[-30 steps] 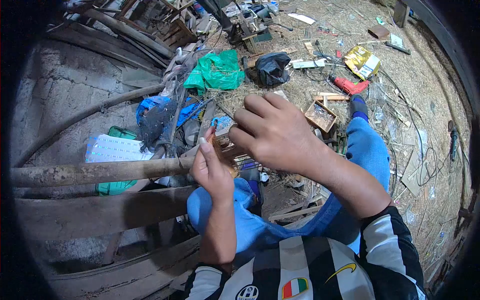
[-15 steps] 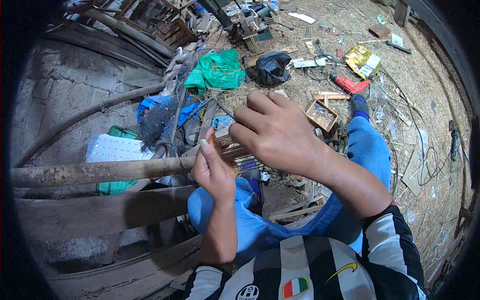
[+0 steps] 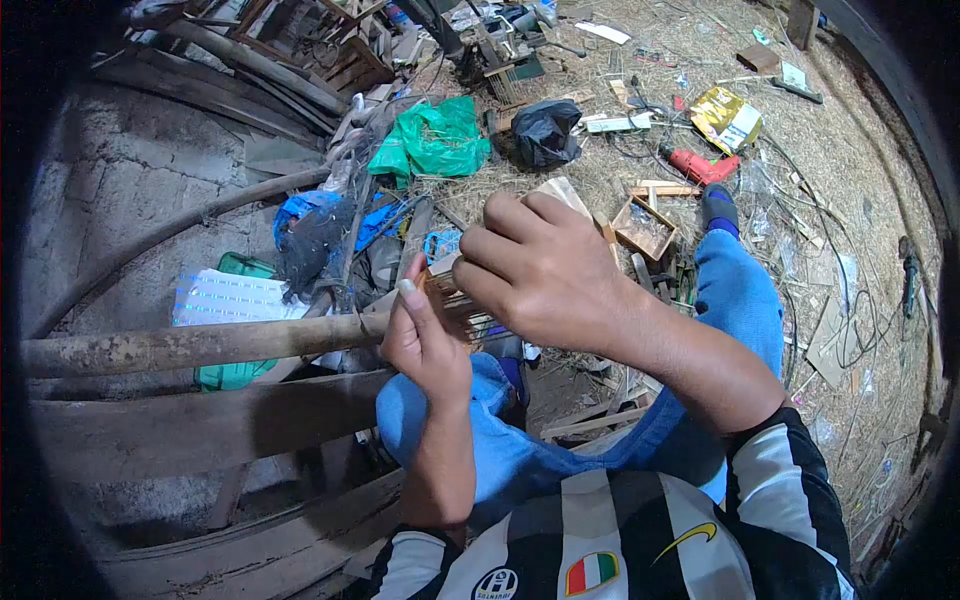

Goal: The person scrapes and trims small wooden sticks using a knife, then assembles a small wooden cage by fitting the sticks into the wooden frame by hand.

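My left hand (image 3: pixel 430 345) is closed with its thumb up, holding a brown wooden-looking piece with thin parallel rods (image 3: pixel 462 308). Just right of it, my right hand (image 3: pixel 545 270) is curled into a pinch over the rods. The right hand's knuckles hide its fingertips, so whatever they grip cannot be made out. Both hands are above my lap, close beside the end of a round bamboo pole (image 3: pixel 200 345).
A wooden plank (image 3: pixel 200 430) runs below the pole at left. On the straw-strewn floor lie a green plastic bag (image 3: pixel 435 140), a black bag (image 3: pixel 547 135), a small wooden box (image 3: pixel 643 230), a red power drill (image 3: pixel 700 168) and a yellow packet (image 3: pixel 725 118). Cables trail at right.
My right hand has shifted slightly left, nearer my left hand, and its wrist has turned a little. My left hand stays almost still around the rodded piece.
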`<state>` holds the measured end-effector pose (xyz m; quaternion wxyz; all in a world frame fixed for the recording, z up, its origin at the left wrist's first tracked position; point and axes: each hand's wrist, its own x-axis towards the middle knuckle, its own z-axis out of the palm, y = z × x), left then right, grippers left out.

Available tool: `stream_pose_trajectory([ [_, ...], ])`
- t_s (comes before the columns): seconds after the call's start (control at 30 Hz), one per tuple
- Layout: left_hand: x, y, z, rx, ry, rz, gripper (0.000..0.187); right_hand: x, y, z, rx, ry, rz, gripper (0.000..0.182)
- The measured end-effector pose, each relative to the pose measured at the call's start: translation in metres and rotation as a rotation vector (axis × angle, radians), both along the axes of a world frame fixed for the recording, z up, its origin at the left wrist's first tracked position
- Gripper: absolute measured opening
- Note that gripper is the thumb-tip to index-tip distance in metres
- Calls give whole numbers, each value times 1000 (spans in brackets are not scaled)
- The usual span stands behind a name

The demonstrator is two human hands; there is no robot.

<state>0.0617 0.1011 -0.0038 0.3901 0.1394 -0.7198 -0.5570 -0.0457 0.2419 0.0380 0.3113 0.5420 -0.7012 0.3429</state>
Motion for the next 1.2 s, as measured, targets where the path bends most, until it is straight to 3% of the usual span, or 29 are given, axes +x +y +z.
stream_pose_trajectory([
  [1.2, -3, 6, 0, 177, 73, -101, 44, 4, -1, 1, 10, -58, -29, 15],
])
